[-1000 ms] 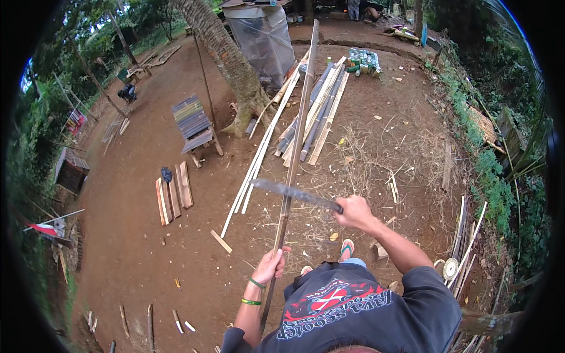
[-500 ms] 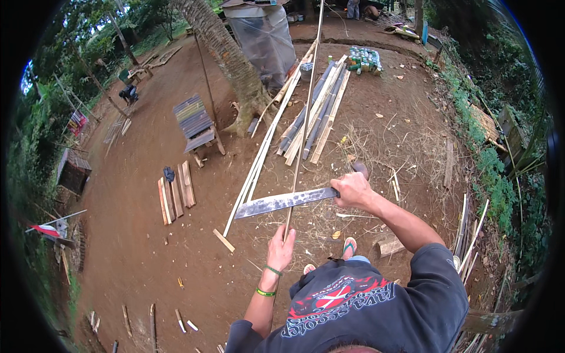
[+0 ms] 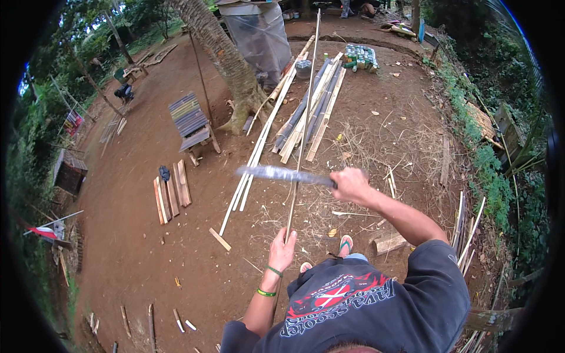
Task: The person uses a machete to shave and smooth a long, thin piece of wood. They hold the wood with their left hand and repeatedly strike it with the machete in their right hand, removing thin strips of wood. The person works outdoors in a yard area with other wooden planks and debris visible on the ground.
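My left hand (image 3: 281, 252) grips a long, thin bamboo strip (image 3: 309, 106) that runs from beside my body far out ahead over the ground. Wrapped round the handle of a machete (image 3: 279, 173) is my right hand (image 3: 351, 184). The blade points left and lies across the strip ahead of my left hand. Motion blurs it, and I cannot tell whether its edge touches the strip. My right fingers hide most of the handle.
Bamboo poles and split slats (image 3: 318, 109) lie ahead, with long pale strips (image 3: 256, 153) beside them. A leaning tree trunk (image 3: 226, 59) and a small slatted stand (image 3: 191, 120) are farther left. Short boards (image 3: 172, 193) lie left; a wood block (image 3: 389, 244) sits by my right foot.
My right hand and the machete have moved forward along the strip, away from my left hand. My left hand keeps its hold in nearly the same place.
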### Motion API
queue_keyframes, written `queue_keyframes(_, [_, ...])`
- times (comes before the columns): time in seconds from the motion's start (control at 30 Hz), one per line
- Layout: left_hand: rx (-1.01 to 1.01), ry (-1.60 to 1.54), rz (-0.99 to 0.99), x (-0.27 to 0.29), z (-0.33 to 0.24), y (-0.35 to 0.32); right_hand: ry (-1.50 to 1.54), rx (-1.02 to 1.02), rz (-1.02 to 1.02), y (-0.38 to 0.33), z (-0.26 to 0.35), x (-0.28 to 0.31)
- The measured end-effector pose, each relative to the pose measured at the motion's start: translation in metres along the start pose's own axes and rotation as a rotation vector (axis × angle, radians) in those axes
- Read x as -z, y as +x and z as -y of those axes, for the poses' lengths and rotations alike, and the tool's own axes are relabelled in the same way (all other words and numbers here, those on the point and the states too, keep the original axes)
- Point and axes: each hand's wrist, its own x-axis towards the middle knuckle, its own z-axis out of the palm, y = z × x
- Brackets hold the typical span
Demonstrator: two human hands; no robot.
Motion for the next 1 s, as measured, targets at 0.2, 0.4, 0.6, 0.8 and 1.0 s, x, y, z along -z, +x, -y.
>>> queue_keyframes(0.2, [-0.048,0.039,0.001,0.004,0.034,-0.028,0.015,-0.132,0.077,0.022,-0.022,0.000])
queue_keyframes(0.4, [-0.034,-0.024,0.053,0.003,0.047,-0.038,0.062,-0.290,-0.069,0.038,-0.101,0.028])
queue_keyframes(0.6, [0.054,0.086,0.141,0.017,0.064,-0.047,-0.099,0.060,0.174,0.017,-0.034,0.013])
queue_keyframes(0.8, [0.265,-0.030,0.298,0.040,0.102,-0.087,0.054,-0.799,-0.500,0.043,-0.250,0.070])
queue_keyframes(1.0, [0.326,-0.424,0.376,0.060,0.110,-0.056,0.541,-0.573,-0.488,0.002,-0.143,-0.007])
